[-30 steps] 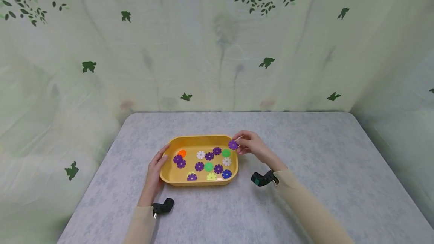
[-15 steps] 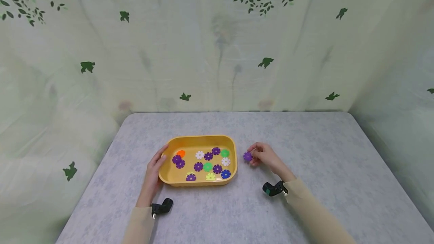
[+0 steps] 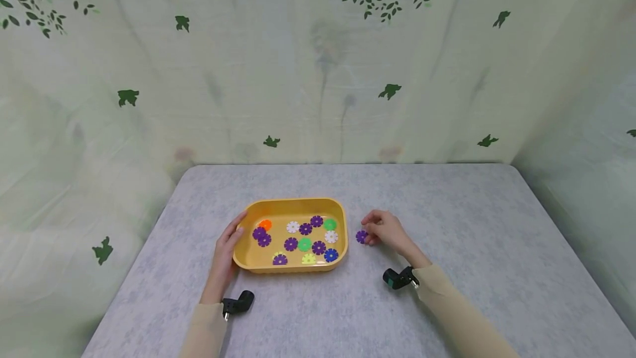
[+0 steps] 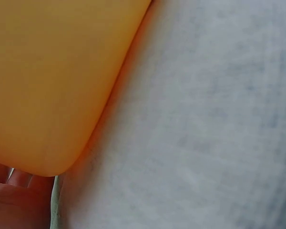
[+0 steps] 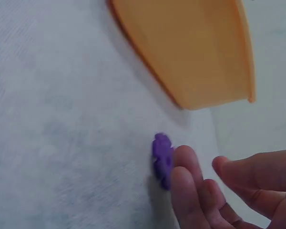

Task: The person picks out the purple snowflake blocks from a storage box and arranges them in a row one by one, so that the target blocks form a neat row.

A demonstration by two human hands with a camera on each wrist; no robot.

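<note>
A yellow tray [image 3: 288, 269] holds several flower-shaped discs, among them a white one [image 3: 293, 227], a green one [image 3: 305, 245], an orange one [image 3: 265, 225] and a blue one [image 3: 330, 255]. My left hand [image 3: 226, 250] rests against the tray's left end with its fingers fairly straight; in the left wrist view they pass partly out of sight behind the wall. Right of the tray, a purple flower-shaped disc [image 3: 361, 236] lies on the table beside my right hand [image 3: 387, 231]. In the right wrist view, that hand's thumb and fingers stand apart, fingertips right at the disc's edge.
The grey table [image 3: 447, 209] extends to both sides and behind the tray. A pale curtain [image 3: 298, 70] with leaf prints hangs past its far edge. Each wrist wears a black camera, the left camera [image 3: 238, 303] low in front of the tray.
My right hand has carried the purple disc from over the tray's right rim down to the table on the right, and its fingers have let go. My left hand has stayed at the tray.
</note>
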